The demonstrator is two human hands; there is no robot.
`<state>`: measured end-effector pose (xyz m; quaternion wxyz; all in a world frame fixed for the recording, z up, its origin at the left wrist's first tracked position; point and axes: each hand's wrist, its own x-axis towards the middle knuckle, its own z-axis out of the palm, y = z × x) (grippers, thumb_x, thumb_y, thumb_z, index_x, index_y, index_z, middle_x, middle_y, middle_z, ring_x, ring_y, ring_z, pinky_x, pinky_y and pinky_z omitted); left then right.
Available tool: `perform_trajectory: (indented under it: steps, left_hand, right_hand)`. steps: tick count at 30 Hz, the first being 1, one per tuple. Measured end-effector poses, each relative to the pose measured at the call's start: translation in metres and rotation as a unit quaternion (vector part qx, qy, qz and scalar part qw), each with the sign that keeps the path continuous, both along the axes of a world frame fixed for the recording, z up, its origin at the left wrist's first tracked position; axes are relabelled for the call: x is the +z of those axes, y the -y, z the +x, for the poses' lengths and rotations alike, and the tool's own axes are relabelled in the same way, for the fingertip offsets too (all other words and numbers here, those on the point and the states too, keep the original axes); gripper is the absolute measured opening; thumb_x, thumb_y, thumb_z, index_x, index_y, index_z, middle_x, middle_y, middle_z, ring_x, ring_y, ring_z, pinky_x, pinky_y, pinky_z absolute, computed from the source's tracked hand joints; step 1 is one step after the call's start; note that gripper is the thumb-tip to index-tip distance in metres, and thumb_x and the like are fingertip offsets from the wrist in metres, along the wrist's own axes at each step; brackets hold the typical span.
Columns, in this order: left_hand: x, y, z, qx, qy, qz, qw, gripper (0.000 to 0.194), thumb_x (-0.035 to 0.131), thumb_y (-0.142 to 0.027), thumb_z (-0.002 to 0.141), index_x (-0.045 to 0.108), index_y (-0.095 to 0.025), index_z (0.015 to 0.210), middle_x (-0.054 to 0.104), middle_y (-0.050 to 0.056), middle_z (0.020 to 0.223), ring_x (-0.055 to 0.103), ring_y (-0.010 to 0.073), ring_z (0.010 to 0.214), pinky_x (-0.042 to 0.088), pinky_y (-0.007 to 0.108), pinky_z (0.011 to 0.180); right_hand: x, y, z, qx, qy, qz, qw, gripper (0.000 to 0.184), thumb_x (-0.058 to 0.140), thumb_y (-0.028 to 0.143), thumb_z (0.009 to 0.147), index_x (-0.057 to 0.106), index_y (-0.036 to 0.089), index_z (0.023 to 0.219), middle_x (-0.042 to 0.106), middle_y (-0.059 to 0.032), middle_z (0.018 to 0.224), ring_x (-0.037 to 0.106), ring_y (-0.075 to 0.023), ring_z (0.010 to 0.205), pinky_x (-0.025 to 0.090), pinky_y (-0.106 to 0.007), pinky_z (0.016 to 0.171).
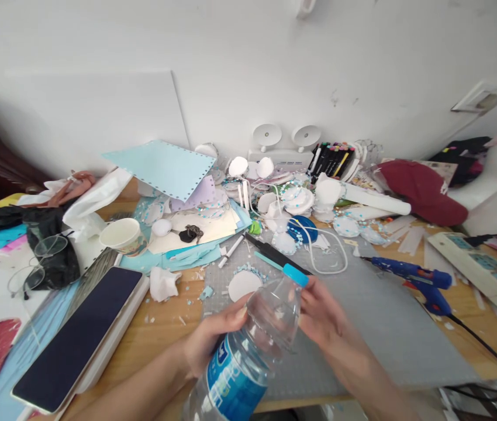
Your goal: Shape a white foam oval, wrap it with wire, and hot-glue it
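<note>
A clear plastic bottle (275, 304) with a blue label and a light blue cap (295, 275) is held between my hands at the front edge of the table, its neck leaning up and right. My left hand (216, 333) is wrapped round the bottle's side above the label, thumb on the upper part. My right hand (325, 313) grips the shoulder just below the cap from the right. An edge runs across the plastic under the shoulder; I cannot tell whether it is cut through. Beyond the bottle lies a white round disc (245, 285) with beads on its rim.
A blue glue gun (410, 272) lies right on the grey mat (389, 327), near a power strip (485, 275). A phone (79, 336) on a white box, a paper cup (122, 235) and glasses (40, 266) are left. Craft scraps and markers (331, 161) fill the back.
</note>
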<state>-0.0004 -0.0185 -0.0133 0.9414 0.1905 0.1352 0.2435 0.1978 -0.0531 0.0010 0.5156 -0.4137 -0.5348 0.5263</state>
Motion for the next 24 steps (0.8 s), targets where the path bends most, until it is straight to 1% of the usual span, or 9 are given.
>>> perform_trajectory:
  steps: [2, 4, 6, 9, 11, 15, 17, 20, 24]
  left_hand:
    - [0.002, 0.000, -0.001, -0.018, 0.008, -0.006, 1.000, 0.047, 0.071, -0.033, 0.074, 0.064, -0.015, 0.116, 0.073, 0.008, 0.096, 0.067, 0.0203, 0.086, 0.046, 0.028, 0.080]
    - [0.003, 0.001, -0.001, -0.030, 0.007, -0.016, 0.999, 0.051, 0.073, -0.033, 0.071, 0.063, -0.014, 0.118, 0.073, 0.009, 0.101, 0.067, 0.0204, 0.088, 0.046, 0.027, 0.080]
    - [0.004, 0.001, -0.002, -0.034, -0.002, -0.031, 0.999, 0.052, 0.074, -0.033, 0.069, 0.065, -0.012, 0.116, 0.073, 0.009, 0.100, 0.067, 0.0202, 0.085, 0.046, 0.026, 0.077]
    - [0.002, 0.000, -0.003, -0.042, -0.009, -0.055, 0.998, 0.047, 0.073, -0.036, 0.070, 0.069, -0.010, 0.108, 0.075, 0.009, 0.085, 0.068, 0.0196, 0.075, 0.046, 0.026, 0.075]
    - [0.002, -0.002, -0.003, -0.040, -0.012, -0.074, 0.996, 0.045, 0.071, -0.038, 0.071, 0.070, -0.008, 0.105, 0.075, 0.009, 0.082, 0.068, 0.0195, 0.072, 0.045, 0.026, 0.076]
    - [0.005, -0.007, 0.001, 0.000, -0.036, -0.106, 0.994, 0.041, 0.065, -0.036, 0.077, 0.069, -0.007, 0.106, 0.074, 0.010, 0.091, 0.067, 0.0192, 0.073, 0.044, 0.028, 0.082]
    - [0.006, -0.008, 0.004, 0.013, -0.043, -0.105, 0.993, 0.040, 0.064, -0.034, 0.078, 0.068, -0.008, 0.108, 0.074, 0.010, 0.093, 0.068, 0.0196, 0.075, 0.043, 0.029, 0.084]
    - [0.002, -0.009, 0.006, 0.015, -0.041, -0.099, 0.994, 0.040, 0.064, -0.033, 0.078, 0.066, -0.011, 0.112, 0.073, 0.009, 0.093, 0.068, 0.0205, 0.080, 0.043, 0.029, 0.085]
    - [-0.011, -0.007, 0.003, -0.005, -0.048, -0.083, 0.995, 0.046, 0.063, -0.040, 0.078, 0.066, -0.009, 0.112, 0.074, 0.010, 0.085, 0.068, 0.0220, 0.080, 0.043, 0.030, 0.085]
  right_hand:
    - [0.000, -0.009, 0.005, 0.099, -0.029, -0.022, 0.994, 0.047, 0.065, 0.051, 0.077, 0.048, 0.027, 0.114, 0.059, -0.0072, 0.102, 0.060, -0.0201, 0.093, 0.052, -0.032, 0.079]
    - [0.003, -0.020, 0.009, 0.181, -0.034, -0.024, 0.983, 0.056, 0.070, 0.052, 0.072, 0.049, 0.026, 0.118, 0.056, -0.0086, 0.112, 0.058, -0.0221, 0.102, 0.049, -0.036, 0.086]
    - [0.006, -0.032, 0.012, 0.231, -0.023, -0.006, 0.973, 0.060, 0.075, 0.051, 0.067, 0.053, 0.023, 0.115, 0.054, -0.0084, 0.111, 0.056, -0.0221, 0.102, 0.047, -0.036, 0.088]
    - [0.005, -0.050, 0.012, 0.277, -0.008, 0.038, 0.960, 0.063, 0.081, 0.048, 0.060, 0.057, 0.019, 0.110, 0.055, -0.0066, 0.104, 0.055, -0.0206, 0.098, 0.046, -0.035, 0.087]
    - [-0.002, -0.059, 0.010, 0.294, -0.022, 0.033, 0.955, 0.061, 0.081, 0.045, 0.059, 0.058, 0.019, 0.109, 0.055, -0.0061, 0.104, 0.054, -0.0201, 0.098, 0.045, -0.033, 0.086]
    - [-0.020, -0.065, 0.012, 0.281, -0.089, -0.057, 0.954, 0.055, 0.078, 0.040, 0.067, 0.056, 0.021, 0.113, 0.058, -0.0056, 0.104, 0.056, -0.0187, 0.097, 0.045, -0.033, 0.087]
    - [-0.027, -0.064, 0.013, 0.282, -0.108, -0.084, 0.950, 0.055, 0.079, 0.036, 0.066, 0.056, 0.021, 0.113, 0.059, -0.0052, 0.102, 0.058, -0.0180, 0.094, 0.045, -0.033, 0.087]
    - [-0.029, -0.063, 0.015, 0.290, -0.125, -0.096, 0.944, 0.058, 0.082, 0.034, 0.062, 0.056, 0.021, 0.112, 0.059, -0.0053, 0.105, 0.058, -0.0175, 0.094, 0.046, -0.031, 0.084]
    - [-0.028, -0.063, 0.013, 0.291, -0.124, -0.098, 0.944, 0.062, 0.085, 0.033, 0.058, 0.057, 0.021, 0.111, 0.059, -0.0044, 0.103, 0.058, -0.0162, 0.090, 0.047, -0.029, 0.079]
